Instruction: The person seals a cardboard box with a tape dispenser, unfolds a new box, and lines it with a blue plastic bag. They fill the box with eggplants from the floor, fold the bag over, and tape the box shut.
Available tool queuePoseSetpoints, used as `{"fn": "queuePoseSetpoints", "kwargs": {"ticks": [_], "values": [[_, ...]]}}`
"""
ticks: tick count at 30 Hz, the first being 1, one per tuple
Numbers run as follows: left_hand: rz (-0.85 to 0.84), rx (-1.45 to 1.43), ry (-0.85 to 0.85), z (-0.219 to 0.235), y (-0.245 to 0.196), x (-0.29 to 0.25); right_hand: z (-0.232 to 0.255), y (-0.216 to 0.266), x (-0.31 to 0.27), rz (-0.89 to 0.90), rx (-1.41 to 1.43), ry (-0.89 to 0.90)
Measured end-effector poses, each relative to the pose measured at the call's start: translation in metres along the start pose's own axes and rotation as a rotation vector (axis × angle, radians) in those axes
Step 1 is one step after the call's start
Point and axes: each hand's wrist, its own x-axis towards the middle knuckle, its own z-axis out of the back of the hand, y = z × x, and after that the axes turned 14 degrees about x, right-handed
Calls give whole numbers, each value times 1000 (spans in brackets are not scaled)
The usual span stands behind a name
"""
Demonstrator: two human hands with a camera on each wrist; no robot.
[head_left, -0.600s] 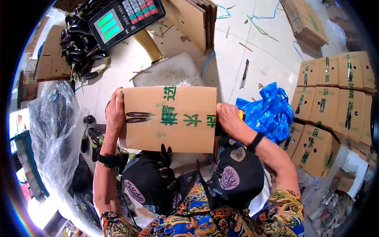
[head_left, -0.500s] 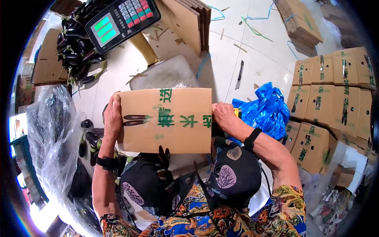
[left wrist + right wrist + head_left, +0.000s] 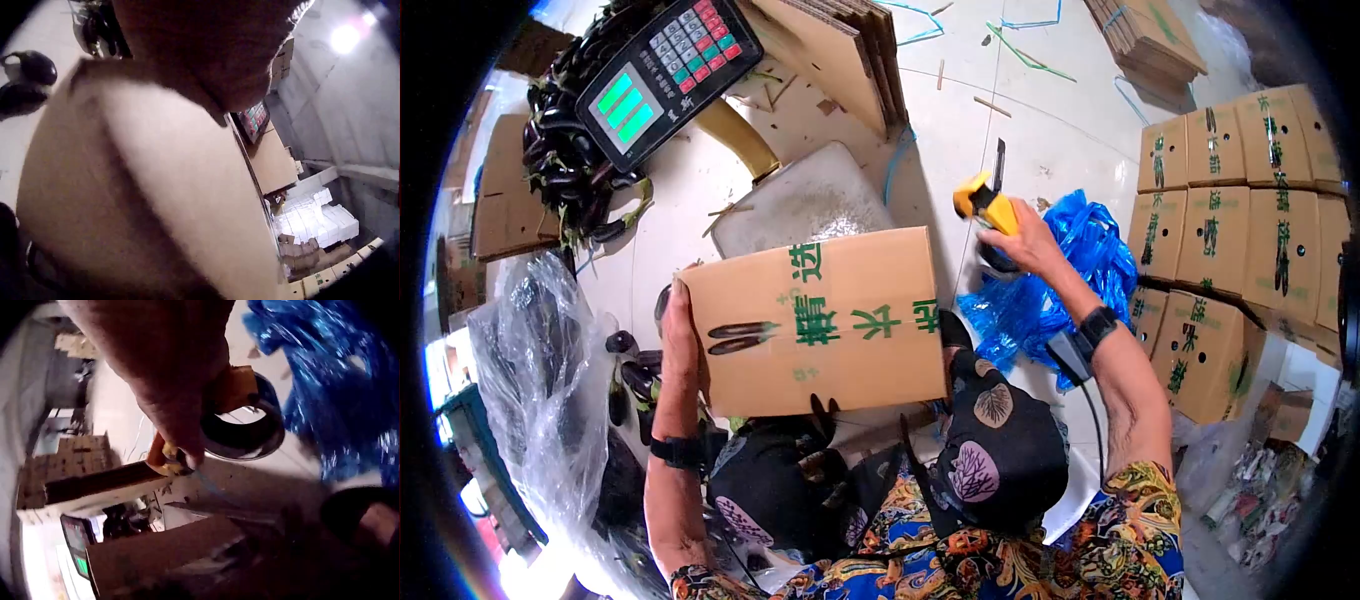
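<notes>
A closed cardboard box (image 3: pixel 850 370) with green lettering and a printed eggplant picture lies across the person's lap, slightly tilted. The left hand (image 3: pixel 680 325) holds its left side, thumb by the upper corner; the other fingers are mostly hidden. In the left wrist view the box (image 3: pixel 181 187) fills the middle under the hand. Off to the right, apart from the box, the right hand (image 3: pixel 1032 242) grips a yellow tape dispenser (image 3: pixel 990 204). Its tape roll (image 3: pixel 247 447) shows beside the fingers in the right wrist view.
Blue plastic (image 3: pixel 1090 240) lies on the floor beside the right forearm. Ahead stands a scale with its display (image 3: pixel 668 78) and grey platform (image 3: pixel 805 195). Eggplants (image 3: pixel 565 150) are piled at left, near clear plastic (image 3: pixel 540 370). Packed boxes (image 3: pixel 1215 230) are stacked at right. A knife (image 3: pixel 1000 160) lies on the floor.
The right hand has left the box's right end and moved right and forward with the tape dispenser. The box has tilted a little; the left hand remains on it.
</notes>
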Motion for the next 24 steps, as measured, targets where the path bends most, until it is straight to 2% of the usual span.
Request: {"fn": "queuePoseSetpoints", "kwargs": {"ticks": [1,3,4,5,7,10,13,15,17,21,22,24], "values": [[27,-51,-6,-8,-3,-5,-17,6,4,140,-72,-180],[41,-149,60,-23,-5,-9,-29,28,-2,35,265,-142],[54,-202,84,-28,-3,-13,-35,36,-3,1,466,-47],[66,-258,107,-31,-1,-15,-42,46,-10,-84,826,25],[77,-302,129,-34,-2,-12,-33,106,-34,-250,1531,169],[75,-403,172,-37,-1,-10,-64,88,-35,-171,1411,190],[91,-433,159,-41,-5,-11,-84,71,-27,-458,1585,245],[76,-402,142,-40,-5,-10,-119,36,-16,-506,1885,280],[31,-425,128,-40,2,-8,-122,40,-17,-544,1786,180],[-4,-471,139,-41,9,-4,-106,42,-33,-615,1632,186],[-103,-433,131,-42,25,3,-102,40,-38,-632,1598,195],[-106,-429,122,-41,43,8,-94,36,-49,-653,1537,215]]}}
